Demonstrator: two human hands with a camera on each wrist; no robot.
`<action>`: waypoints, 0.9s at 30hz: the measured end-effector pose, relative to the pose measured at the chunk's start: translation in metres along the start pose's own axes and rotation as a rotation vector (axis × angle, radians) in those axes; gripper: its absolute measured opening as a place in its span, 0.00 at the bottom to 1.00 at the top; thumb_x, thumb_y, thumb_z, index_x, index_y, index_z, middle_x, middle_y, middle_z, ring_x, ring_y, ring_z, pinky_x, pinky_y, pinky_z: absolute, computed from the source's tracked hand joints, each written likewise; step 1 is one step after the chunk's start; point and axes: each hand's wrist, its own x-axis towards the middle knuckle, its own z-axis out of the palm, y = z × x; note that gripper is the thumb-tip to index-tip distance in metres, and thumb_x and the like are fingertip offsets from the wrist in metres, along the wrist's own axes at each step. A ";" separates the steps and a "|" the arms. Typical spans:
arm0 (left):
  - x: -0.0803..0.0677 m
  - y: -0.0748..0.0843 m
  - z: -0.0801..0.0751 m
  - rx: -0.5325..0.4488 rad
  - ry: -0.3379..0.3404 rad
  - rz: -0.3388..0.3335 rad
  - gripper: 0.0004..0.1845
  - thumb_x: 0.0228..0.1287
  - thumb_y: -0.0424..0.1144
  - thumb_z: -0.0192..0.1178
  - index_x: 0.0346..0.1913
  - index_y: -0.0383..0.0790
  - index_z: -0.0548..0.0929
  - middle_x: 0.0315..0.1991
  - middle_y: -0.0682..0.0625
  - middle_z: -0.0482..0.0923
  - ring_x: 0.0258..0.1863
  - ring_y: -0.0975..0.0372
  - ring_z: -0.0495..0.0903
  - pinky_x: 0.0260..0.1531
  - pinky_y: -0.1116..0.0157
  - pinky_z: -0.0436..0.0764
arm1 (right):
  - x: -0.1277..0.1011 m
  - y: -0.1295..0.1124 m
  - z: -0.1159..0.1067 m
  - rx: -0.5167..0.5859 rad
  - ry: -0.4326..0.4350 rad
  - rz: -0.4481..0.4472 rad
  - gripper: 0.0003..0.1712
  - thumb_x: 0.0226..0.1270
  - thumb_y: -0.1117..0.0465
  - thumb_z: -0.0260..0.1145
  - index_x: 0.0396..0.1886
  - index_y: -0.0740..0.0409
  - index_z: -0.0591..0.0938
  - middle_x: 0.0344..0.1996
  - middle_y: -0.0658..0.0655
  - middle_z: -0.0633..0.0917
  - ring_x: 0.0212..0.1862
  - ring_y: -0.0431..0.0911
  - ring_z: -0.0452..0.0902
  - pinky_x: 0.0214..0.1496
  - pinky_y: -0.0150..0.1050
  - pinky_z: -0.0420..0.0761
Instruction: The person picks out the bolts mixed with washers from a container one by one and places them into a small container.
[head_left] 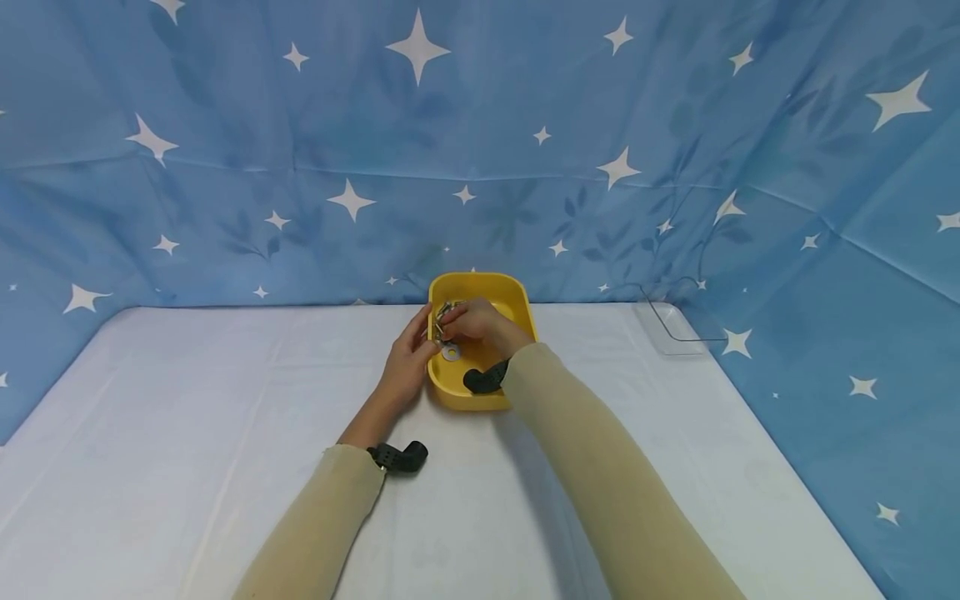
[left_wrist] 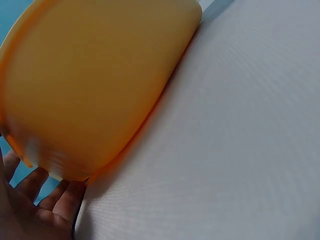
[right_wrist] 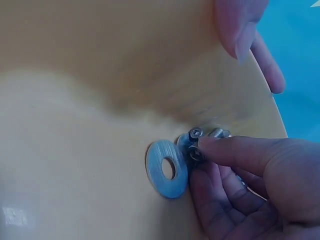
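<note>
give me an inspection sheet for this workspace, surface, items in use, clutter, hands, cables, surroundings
Surface: white table, covered with a cloth.
Items in use: yellow tub at the table's far edge; a washer and small bolts inside.
Clutter: clear tray at far right.
Hands: left hand against the tub's outer wall; right hand in the tub, pinching bolts.
Cables: nothing seen.
Surroundings: blue star-print backdrop behind and at both sides.
</note>
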 end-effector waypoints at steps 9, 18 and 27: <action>-0.001 0.002 -0.001 -0.021 -0.002 0.008 0.39 0.70 0.29 0.47 0.82 0.44 0.51 0.82 0.43 0.51 0.80 0.48 0.58 0.79 0.53 0.60 | 0.001 -0.004 0.006 0.008 0.008 -0.003 0.16 0.68 0.68 0.66 0.55 0.64 0.85 0.54 0.63 0.84 0.43 0.45 0.80 0.55 0.37 0.85; 0.011 -0.016 0.000 -0.019 0.000 0.008 0.39 0.70 0.30 0.47 0.82 0.47 0.50 0.82 0.45 0.50 0.80 0.50 0.57 0.79 0.53 0.60 | -0.007 -0.003 -0.003 0.066 0.016 -0.004 0.16 0.67 0.67 0.67 0.55 0.62 0.85 0.52 0.61 0.86 0.42 0.45 0.85 0.57 0.39 0.87; 0.017 -0.033 0.000 0.010 0.039 0.034 0.38 0.70 0.34 0.48 0.82 0.55 0.54 0.82 0.50 0.52 0.80 0.52 0.59 0.78 0.53 0.62 | -0.020 0.000 -0.023 0.083 -0.116 -0.044 0.20 0.68 0.68 0.66 0.59 0.66 0.82 0.54 0.63 0.83 0.47 0.49 0.83 0.63 0.44 0.84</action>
